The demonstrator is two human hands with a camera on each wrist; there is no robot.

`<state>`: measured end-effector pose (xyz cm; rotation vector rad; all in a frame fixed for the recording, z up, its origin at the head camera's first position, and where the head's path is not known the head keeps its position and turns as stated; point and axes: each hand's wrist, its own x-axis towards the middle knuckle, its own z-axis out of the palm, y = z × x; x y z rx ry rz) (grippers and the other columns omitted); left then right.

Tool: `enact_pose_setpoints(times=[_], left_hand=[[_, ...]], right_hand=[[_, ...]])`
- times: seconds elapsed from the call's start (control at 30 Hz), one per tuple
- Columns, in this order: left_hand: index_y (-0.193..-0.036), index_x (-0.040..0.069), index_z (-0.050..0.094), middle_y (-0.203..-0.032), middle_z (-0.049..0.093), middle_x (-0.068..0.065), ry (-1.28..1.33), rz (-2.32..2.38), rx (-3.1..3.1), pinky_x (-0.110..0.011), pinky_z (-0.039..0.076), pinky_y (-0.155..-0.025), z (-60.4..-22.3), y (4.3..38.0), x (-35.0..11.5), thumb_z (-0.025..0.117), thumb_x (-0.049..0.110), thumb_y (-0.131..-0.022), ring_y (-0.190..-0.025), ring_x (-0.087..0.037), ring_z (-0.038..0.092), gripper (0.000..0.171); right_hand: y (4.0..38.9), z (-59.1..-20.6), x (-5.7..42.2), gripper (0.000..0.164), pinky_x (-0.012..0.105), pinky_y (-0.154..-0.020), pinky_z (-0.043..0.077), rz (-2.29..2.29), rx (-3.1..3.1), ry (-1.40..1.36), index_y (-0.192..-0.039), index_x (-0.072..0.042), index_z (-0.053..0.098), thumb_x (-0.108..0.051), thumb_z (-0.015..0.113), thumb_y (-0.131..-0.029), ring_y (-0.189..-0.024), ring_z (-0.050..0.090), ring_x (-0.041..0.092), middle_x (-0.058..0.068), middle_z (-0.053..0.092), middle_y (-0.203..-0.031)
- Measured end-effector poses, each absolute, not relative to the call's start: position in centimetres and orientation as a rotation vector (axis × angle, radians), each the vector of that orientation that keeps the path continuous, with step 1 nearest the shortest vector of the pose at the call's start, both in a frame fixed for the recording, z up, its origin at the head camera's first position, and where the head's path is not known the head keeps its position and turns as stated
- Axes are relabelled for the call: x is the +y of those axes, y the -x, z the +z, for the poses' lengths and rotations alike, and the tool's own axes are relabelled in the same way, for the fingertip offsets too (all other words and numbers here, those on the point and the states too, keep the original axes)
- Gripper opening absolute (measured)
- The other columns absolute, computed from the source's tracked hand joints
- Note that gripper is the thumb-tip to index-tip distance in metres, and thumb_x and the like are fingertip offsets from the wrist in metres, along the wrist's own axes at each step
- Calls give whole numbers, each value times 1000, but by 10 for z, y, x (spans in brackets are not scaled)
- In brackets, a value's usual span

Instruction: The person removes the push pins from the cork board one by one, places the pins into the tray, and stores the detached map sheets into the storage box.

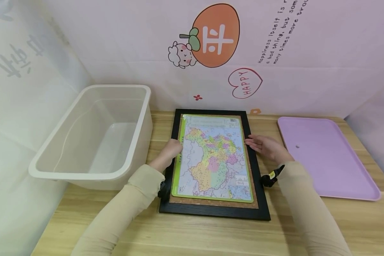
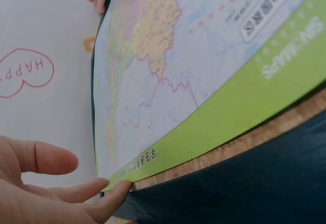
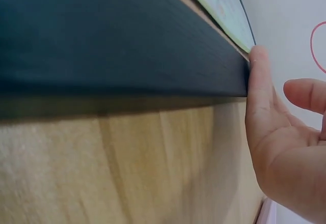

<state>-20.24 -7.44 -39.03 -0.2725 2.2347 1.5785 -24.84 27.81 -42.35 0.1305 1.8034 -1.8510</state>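
A: Where is the map (image 1: 211, 160) relative to the hands?
B: Right between them. It lies on the brown cork panel (image 1: 214, 204) inside a black frame (image 1: 214, 211), its green band along the left side. The left hand (image 1: 172, 150) is at the left edge, the right hand (image 1: 265, 146) at the right bar.
A: Is the left hand pinching anything?
B: Not that I can see. In the left wrist view its fingers stretch out with the thumb held apart, fingertips at the border of map and frame; which of the two they press, I cannot tell.
A: And the right?
B: Fingers straight and lying together, thumb standing away. They rest along the outer side of the frame, the tips reaching over the bar close to the map's edge.
A: What stands beyond the hands?
B: A whitish bin (image 1: 83, 175) on the left, near the left hand, and a purple tray (image 1: 329, 160) on the right, just beside the right forearm, all on the wooden table (image 1: 179, 234)
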Motion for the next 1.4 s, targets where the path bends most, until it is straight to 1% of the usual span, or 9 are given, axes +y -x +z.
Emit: enact_pose_setpoints(times=[0.13, 0.27, 0.33, 0.43, 0.5, 0.6, 0.87, 1.2, 1.4], left_hand=[[-87, -2, 45, -114, 49, -18, 328, 1589, 2221, -32, 23, -71, -392, 205, -77, 35, -7, -81, -98, -29, 37, 12], [-75, 8, 32, -98, 40, -13, 348, 1586, 2229, -30, 22, -68, -394, 205, -78, 36, -6, -83, -90, -26, 34, 16], [-76, 6, 35, -100, 42, -13, 359, 1597, 2220, -31, 27, -73, -394, 205, -79, 36, -4, -85, -92, -26, 35, 14], [-84, 0, 47, -111, 48, -15, 369, 1614, 2208, -36, 31, -86, -393, 205, -80, 37, 0, -88, -102, -26, 38, 10], [-100, -5, 54, -129, 47, -17, 364, 1625, 2192, -39, 31, -100, -393, 204, -82, 38, 3, -91, -118, -27, 36, 20], [-112, -7, 57, -135, 46, -18, 347, 1634, 2188, -45, 29, -111, -394, 204, -84, 39, 6, -94, -125, -28, 36, 29], [-107, -8, 60, -134, 47, -17, 338, 1538, 2213, -42, 28, -110, -396, 206, -86, 41, 9, -93, -118, -26, 37, 29], [-127, -7, 47, -149, 32, -19, 357, 1512, 2162, -43, 25, -116, -391, 208, -79, 37, 14, -97, -136, -28, 30, 38], [-148, -5, 18, -159, 12, -20, 385, 1530, 2133, -48, 17, -120, -390, 207, -77, 39, 15, -96, -147, -33, 14, 60]], right_hand=[[252, -431, 284, 57, 14, -88, 51, -1883, 1754, -26, -148, 7, 22, -25, 38, -103, -97, 64, -1, -10, 67, -102], [247, -422, 276, 59, 13, -89, 50, -1839, 1809, -88, -149, 7, 14, -25, 33, -104, -94, 63, -5, -15, 65, -97], [246, -417, 273, 56, 12, -87, 50, -1841, 1799, -134, -150, 7, 10, -21, 29, -105, -92, 63, -5, -15, 66, -94], [245, -414, 271, 55, 12, -85, 51, -1866, 1766, -172, -151, 6, 7, -17, 26, -105, -91, 63, -5, -13, 66, -92], [245, -414, 270, 54, 11, -84, 51, -1877, 1759, -179, -150, 7, 7, -15, 25, -105, -90, 64, -4, -13, 67, -91], [246, -415, 271, 54, 11, -83, 51, -1877, 1770, -180, -150, 7, 8, -15, 25, -104, -89, 64, -4, -13, 67, -91], [245, -416, 271, 53, 10, -83, 50, -1873, 1785, -187, -150, 7, 9, -15, 24, -104, -89, 64, -5, -14, 67, -90], [244, -416, 271, 55, 10, -83, 50, -1890, 1773, -207, -151, 5, 9, -18, 28, -105, -90, 63, -4, -14, 66, -91], [243, -416, 270, 55, 10, -83, 50, -1859, 1829, -185, -150, 6, 11, -20, 29, -105, -90, 63, -4, -13, 65, -93]])
